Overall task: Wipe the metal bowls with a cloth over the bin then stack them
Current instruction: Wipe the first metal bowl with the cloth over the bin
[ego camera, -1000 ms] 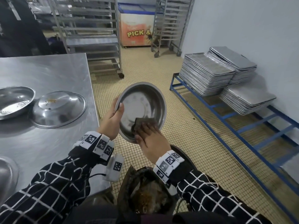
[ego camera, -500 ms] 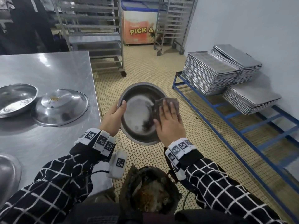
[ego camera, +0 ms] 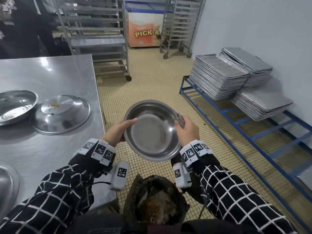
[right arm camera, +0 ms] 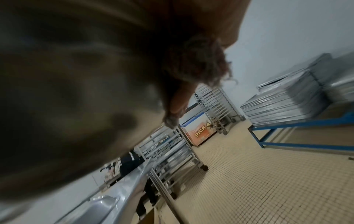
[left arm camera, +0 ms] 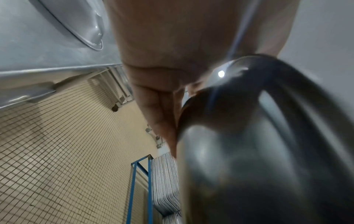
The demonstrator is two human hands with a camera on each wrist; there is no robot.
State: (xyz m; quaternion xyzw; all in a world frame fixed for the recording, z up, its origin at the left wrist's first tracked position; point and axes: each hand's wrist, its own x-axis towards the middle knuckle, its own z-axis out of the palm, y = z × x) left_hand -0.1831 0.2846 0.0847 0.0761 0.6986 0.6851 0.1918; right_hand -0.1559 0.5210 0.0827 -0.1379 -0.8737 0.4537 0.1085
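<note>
Above the bin [ego camera: 157, 198], off the worktop's right edge, the metal bowl [ego camera: 152, 130] hangs tilted toward the person, its inside mostly bright. The left hand [ego camera: 116, 130] grips its left rim, thumb over the lip and fingers [left arm camera: 157, 109] curled beneath the wall. The right hand [ego camera: 186, 129] pinches the dark cloth [ego camera: 179, 118] over the right rim, thumb inside, the other fingers wrapped behind.

The step in hand looks like wiping the rim. To do it well, I would keep the cloth folded over the lip so it cleans both faces at once, and turn the bowl with the left hand rather than chase the edge with the right. Holding the bowl tipped over the bin should let any crumbs fall into the bag, not onto the tiled floor [ego camera: 152, 85]. A firm left grip matters, since smooth steel may slip.

On the worktop [ego camera: 55, 73], near its right edge, an upturned bowl [ego camera: 63, 114] carries crumbs on its base; beside it, further left, an upright bowl [ego camera: 16, 105] shows residue.
</note>
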